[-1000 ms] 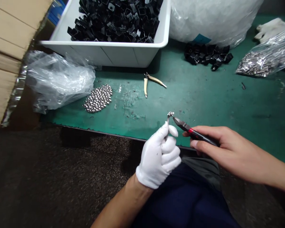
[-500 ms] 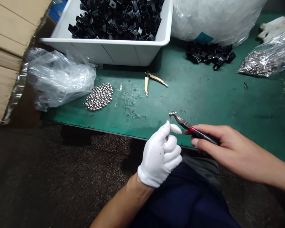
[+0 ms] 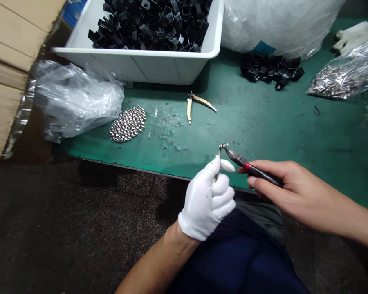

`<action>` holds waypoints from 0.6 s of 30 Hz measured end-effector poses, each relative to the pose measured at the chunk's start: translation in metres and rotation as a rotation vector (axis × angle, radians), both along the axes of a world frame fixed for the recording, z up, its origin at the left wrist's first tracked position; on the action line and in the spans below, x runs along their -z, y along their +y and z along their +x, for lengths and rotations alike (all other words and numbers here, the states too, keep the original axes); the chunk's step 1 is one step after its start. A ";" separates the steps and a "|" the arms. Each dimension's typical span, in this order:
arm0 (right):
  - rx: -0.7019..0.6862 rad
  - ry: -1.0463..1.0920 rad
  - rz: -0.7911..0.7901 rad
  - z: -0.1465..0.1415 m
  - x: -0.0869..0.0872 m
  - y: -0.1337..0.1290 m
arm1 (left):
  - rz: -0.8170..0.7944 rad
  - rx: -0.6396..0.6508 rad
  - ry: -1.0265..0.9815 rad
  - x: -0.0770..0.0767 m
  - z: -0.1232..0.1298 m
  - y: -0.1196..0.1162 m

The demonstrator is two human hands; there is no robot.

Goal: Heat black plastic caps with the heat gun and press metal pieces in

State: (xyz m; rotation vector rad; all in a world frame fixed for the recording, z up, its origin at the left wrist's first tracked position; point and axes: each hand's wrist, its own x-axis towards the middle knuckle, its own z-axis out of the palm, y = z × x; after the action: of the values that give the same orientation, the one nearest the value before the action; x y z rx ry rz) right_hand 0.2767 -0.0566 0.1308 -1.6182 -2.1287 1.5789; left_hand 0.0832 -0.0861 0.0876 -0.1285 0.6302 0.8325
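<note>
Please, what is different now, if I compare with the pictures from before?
The right hand has brought the red-and-black pliers slightly forward, so their tips now reach the small metal part; whether they grip it is unclear. Nothing was visibly let go. The gloved left hand still holds the thin metal tool, and the cream-handled pliers stayed put.

Dim floor, glare on plastic, soft blur at edges.

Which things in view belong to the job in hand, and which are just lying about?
In use:
- left hand, holding metal piece
- right hand, holding red-and-black pliers
- probably clustered metal parts

Seemingly lying about:
- cream-handled pliers
- crumpled clear bag
</note>
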 end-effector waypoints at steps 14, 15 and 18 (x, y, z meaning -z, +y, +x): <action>-0.008 -0.019 0.090 0.001 0.004 -0.002 | -0.020 0.022 -0.257 0.007 -0.008 0.001; -0.007 -0.017 0.092 0.002 0.004 -0.003 | -0.021 0.023 -0.264 0.008 -0.008 0.001; 0.015 0.013 0.132 0.004 0.004 -0.003 | -0.016 0.036 -0.275 0.010 -0.010 0.001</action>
State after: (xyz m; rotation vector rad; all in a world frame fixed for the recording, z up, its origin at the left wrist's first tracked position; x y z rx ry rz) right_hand 0.2809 -0.0592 0.1268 -1.5755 -2.1585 1.4081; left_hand 0.0730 -0.0852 0.0772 -0.2408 0.3796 0.7588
